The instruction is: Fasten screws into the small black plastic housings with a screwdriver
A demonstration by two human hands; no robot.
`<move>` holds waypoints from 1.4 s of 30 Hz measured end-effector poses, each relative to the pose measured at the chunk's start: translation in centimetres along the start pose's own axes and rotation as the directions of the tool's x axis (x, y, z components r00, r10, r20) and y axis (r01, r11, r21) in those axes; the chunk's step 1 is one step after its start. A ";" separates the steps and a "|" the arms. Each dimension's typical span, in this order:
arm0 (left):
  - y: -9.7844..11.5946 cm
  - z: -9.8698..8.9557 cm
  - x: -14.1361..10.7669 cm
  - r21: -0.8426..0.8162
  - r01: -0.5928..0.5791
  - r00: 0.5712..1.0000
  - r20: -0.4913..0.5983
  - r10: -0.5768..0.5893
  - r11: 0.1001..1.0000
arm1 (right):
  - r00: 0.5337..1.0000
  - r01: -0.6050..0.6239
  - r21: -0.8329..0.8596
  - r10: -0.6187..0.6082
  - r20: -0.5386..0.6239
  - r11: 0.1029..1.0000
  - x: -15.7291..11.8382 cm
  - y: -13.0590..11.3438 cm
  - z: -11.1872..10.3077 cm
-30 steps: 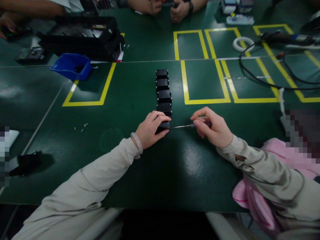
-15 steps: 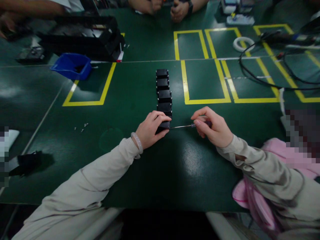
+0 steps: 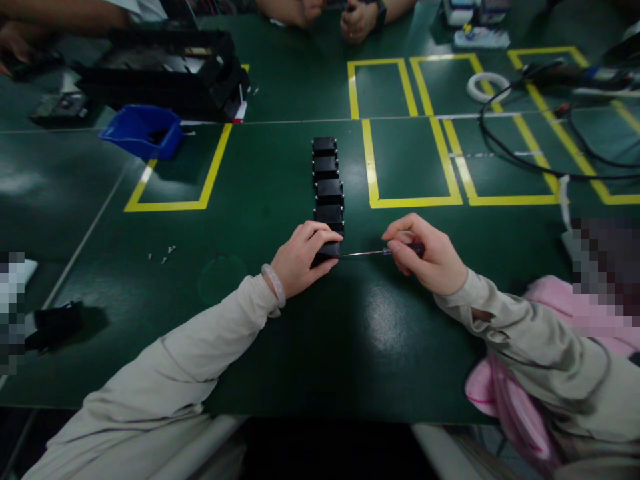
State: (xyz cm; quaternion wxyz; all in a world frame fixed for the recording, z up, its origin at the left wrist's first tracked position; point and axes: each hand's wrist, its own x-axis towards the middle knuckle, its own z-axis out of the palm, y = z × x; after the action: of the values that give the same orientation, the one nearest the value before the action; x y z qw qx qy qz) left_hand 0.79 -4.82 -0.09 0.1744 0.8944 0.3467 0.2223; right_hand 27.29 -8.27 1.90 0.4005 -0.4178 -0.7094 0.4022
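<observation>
My left hand (image 3: 303, 257) is closed on the nearest black block (image 3: 327, 250), its fingers over the top and the thumb along the near side. Beyond it, several similar black blocks (image 3: 329, 191) stand in a row leading away from me, with small shiny screws at their sides. My right hand (image 3: 425, 253) pinches a screwdriver (image 3: 404, 250) by its dark handle. The thin shaft lies nearly level, and its tip meets the right side of the held block. Whether the tip sits in a screw is too small to tell.
Several loose screws (image 3: 167, 255) lie to the left. A blue bin (image 3: 145, 131) stands near black trays (image 3: 165, 73) at the back left. Cables (image 3: 525, 157) and a white tape roll (image 3: 488, 87) lie at right, a pink cloth (image 3: 510, 400) near my right sleeve. Another person's hands (image 3: 359, 21) rest opposite.
</observation>
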 end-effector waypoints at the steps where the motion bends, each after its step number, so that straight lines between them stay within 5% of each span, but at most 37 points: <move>1: 0.0 0.0 0.0 0.001 0.002 1.000 0.000 -0.002 1.000 | 1.000 0.002 -0.001 -0.002 -0.002 1.000 0.0 0.0 0.0; 42: -0.1 0.0 0.0 -0.008 0.001 1.000 -0.002 -0.001 1.000 | 0.998 -0.062 0.035 0.062 0.000 0.997 0.3 0.1 0.0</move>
State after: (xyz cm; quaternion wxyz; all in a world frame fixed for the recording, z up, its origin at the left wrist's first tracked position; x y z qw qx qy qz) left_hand 0.75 -4.79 -0.15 0.1780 0.8932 0.3466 0.2244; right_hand 27.26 -7.99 1.87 0.3955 -0.4329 -0.6885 0.4267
